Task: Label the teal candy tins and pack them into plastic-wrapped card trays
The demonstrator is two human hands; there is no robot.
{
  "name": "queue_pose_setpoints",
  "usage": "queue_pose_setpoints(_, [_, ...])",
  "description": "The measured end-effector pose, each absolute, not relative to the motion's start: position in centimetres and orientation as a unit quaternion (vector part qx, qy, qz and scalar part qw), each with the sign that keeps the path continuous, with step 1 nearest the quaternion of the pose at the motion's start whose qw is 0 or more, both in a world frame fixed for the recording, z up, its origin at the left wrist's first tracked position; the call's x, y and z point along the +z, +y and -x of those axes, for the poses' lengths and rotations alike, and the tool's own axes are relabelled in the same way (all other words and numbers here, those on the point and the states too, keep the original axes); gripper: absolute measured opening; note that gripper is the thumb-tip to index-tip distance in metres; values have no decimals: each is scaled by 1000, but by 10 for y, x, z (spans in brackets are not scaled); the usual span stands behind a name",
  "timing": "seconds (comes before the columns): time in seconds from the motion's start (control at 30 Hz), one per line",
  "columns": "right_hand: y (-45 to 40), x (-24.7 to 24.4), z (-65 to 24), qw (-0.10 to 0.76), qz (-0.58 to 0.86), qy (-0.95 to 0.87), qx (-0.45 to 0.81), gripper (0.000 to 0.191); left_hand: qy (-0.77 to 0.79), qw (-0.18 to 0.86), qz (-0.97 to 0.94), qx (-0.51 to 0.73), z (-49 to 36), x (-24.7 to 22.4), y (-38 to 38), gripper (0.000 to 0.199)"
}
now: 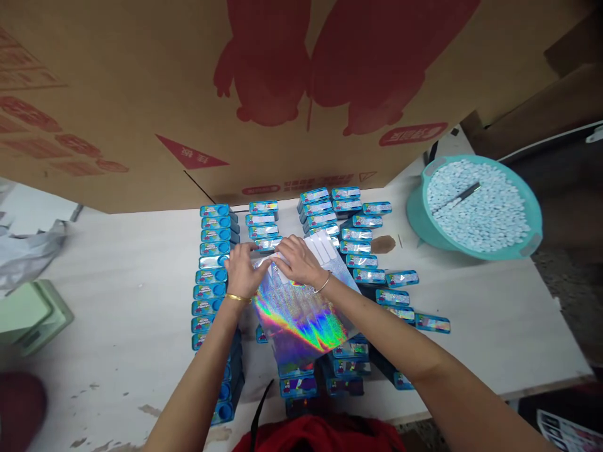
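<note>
Pale tabletop [141,270] below — shiny sheet's [301,317] far end meets left hand [244,271], right hand [298,260].

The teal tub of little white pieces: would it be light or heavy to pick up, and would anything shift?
The tub would probably feel heavy, since the white pieces fill it almost to the rim. They look small and loose, so a tilt could well spill some. The dark stick lying among them might slide too.

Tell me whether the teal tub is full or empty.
Full, or nearly so: small pale pieces reach close to the rim of the tub, hiding its bottom.
</note>
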State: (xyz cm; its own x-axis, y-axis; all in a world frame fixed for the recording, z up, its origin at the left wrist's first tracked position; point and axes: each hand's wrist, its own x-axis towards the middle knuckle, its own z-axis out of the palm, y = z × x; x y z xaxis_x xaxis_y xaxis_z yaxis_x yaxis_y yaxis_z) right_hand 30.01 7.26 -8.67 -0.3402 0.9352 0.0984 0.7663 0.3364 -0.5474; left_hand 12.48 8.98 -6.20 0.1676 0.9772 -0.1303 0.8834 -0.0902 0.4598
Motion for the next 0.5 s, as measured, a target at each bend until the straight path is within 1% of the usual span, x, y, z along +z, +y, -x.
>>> queue_pose_setpoints(0.1, [73,-84,-299,203,549,-784,206,31,602,314,-725,116,-106,-57,93,20])
queue_pose_setpoints(0.17, [73,-79,-296,208,556,-779,203,32,569,371,-723,125,-97,-53,93,17])
queue_pose_setpoints(0.23, [73,-73,-291,207,552,-781,204,31,542,381,-739,124,-93,-48,94,19])
queue_pose_setpoints(0.3, [75,-67,-286,194,547,-786,214,29,535,321,-773,111,-95,-44,95,19])
queue_pose_setpoints(0.43, [80,-64,-276,158,566,-774,233,26,497,143,-852,74,-105,-41,95,22])
queue_pose_setpoints(0.5, [83,-66,-274,149,575,-771,231,25,470,97,-875,69,-107,-44,93,22])
